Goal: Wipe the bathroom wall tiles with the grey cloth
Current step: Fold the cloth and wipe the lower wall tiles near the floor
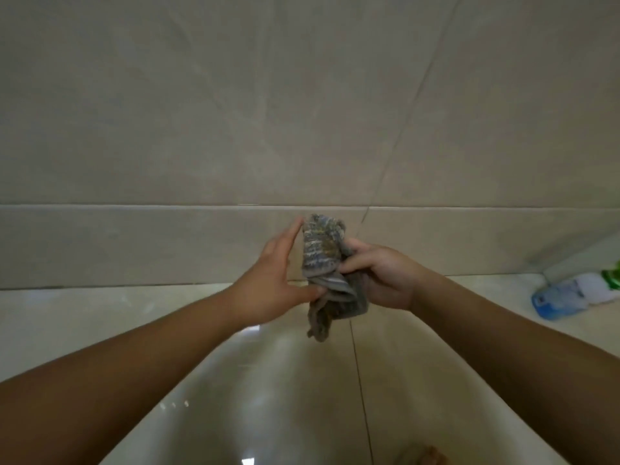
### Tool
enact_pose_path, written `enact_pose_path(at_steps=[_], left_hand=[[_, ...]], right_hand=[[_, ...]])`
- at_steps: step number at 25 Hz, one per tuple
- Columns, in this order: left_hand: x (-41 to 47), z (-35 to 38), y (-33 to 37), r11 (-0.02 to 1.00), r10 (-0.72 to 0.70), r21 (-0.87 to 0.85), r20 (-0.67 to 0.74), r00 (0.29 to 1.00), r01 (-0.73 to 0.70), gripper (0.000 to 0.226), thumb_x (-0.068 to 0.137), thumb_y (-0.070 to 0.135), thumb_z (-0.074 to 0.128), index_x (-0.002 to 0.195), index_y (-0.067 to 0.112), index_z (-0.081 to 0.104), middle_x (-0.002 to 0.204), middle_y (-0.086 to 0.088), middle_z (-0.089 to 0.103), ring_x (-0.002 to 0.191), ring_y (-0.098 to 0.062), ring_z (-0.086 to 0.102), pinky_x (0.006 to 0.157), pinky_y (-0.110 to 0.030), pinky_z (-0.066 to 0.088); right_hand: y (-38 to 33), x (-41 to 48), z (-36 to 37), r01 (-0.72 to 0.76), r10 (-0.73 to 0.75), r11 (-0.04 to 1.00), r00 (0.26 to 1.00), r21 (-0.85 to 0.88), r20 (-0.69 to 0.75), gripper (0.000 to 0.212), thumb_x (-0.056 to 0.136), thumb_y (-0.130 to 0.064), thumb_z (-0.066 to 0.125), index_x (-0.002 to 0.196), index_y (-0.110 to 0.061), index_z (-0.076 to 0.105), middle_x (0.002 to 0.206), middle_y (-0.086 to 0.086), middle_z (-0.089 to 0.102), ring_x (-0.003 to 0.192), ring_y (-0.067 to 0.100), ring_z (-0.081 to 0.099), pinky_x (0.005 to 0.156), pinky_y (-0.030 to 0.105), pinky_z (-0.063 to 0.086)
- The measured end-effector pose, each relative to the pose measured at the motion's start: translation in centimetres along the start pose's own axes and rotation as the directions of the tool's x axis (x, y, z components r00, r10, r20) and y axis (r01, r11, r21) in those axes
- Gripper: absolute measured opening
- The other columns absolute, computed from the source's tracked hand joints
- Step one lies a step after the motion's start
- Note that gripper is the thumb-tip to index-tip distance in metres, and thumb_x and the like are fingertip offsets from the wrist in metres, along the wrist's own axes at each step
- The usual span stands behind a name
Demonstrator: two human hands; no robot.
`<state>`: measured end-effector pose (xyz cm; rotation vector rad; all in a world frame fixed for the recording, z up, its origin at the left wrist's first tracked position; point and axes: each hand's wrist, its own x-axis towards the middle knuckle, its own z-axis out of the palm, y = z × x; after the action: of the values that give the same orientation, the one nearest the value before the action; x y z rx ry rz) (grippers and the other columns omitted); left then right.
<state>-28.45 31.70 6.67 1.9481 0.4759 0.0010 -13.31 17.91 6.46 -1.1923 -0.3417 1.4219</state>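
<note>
From the head camera, both bare forearms reach forward and meet in front of the bathroom wall tiles (235,95), large beige slabs with thin grout lines. The grey cloth (322,256) is held up between the two hands, bunched into a rough upright wad just in front of the lower band of tile (134,246) where the wall meets the floor; whether it touches the tile cannot be told. Its upper part shows a mottled, pale-flecked weave, and a loose tail hangs down below the hands over the glossy floor tiles (285,380). The right hand (382,276) grips the cloth from the right side, fingers curled round the gathered fabric. The left hand (280,280) is spread, its fingers straight and lying along the cloth's left edge, the thumb stretched out to touch the fabric lower down. Off to the right, on the floor by the wall, lie some blurred plastic containers (570,293) in blue, white and green, well apart from the hands.
</note>
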Motion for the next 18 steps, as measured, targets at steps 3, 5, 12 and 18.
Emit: enact_pose_path(at_steps=[3, 5, 12, 18], left_hand=[[0.8, 2.6, 4.7, 0.904, -0.102, -0.401, 0.143, 0.984, 0.152, 0.072, 0.083, 0.005, 0.076, 0.140, 0.036, 0.045, 0.123, 0.002, 0.068, 0.107, -0.018, 0.069, 0.094, -0.043, 0.056], [1.6, 6.2, 7.1, 0.852, -0.152, -0.488, 0.116, 0.982, 0.190, 0.060, 0.083, 0.001, 0.074, 0.133, 0.022, 0.050, 0.104, -0.008, 0.073, 0.091, -0.021, 0.073, 0.081, -0.039, 0.061], [5.7, 21.6, 7.5, 0.896, -0.198, -0.331, 0.297, 0.934, 0.295, 0.073, 0.085, 0.012, 0.076, 0.147, 0.020, 0.037, 0.127, -0.009, 0.061, 0.109, -0.022, 0.064, 0.091, -0.036, 0.057], [9.5, 25.7, 5.5, 0.976, -0.194, -0.047, 0.248, 0.949, 0.212, 0.067, 0.096, 0.024, 0.062, 0.154, 0.024, 0.027, 0.153, -0.003, 0.040, 0.134, -0.022, 0.045, 0.102, -0.032, 0.043]], right_hand=[[-2.9, -4.5, -1.3, 0.008, -0.009, 0.999, 1.000, -0.034, -0.014, 0.058, 0.081, 0.008, 0.041, 0.139, -0.001, 0.043, 0.135, 0.030, 0.050, 0.109, 0.036, 0.058, 0.095, 0.045, 0.049], [-3.5, -8.0, -3.5, 0.036, -0.039, 0.996, 0.999, -0.084, -0.032, 0.057, 0.081, -0.002, 0.048, 0.138, -0.005, 0.045, 0.136, 0.027, 0.051, 0.114, 0.037, 0.054, 0.101, 0.050, 0.043], [3.6, -15.3, -14.8, -0.202, -0.106, 0.909, 0.735, -0.365, -0.670, 0.029, 0.084, -0.012, 0.068, 0.111, -0.017, 0.061, 0.099, 0.010, 0.071, 0.097, 0.029, 0.068, 0.090, 0.045, 0.055], [5.7, -17.4, -26.0, -0.600, -0.396, 0.618, 0.321, -0.508, -0.860, 0.030, 0.088, -0.018, 0.053, 0.117, -0.025, 0.058, 0.107, 0.010, 0.062, 0.094, 0.029, 0.059, 0.079, 0.035, 0.047]])
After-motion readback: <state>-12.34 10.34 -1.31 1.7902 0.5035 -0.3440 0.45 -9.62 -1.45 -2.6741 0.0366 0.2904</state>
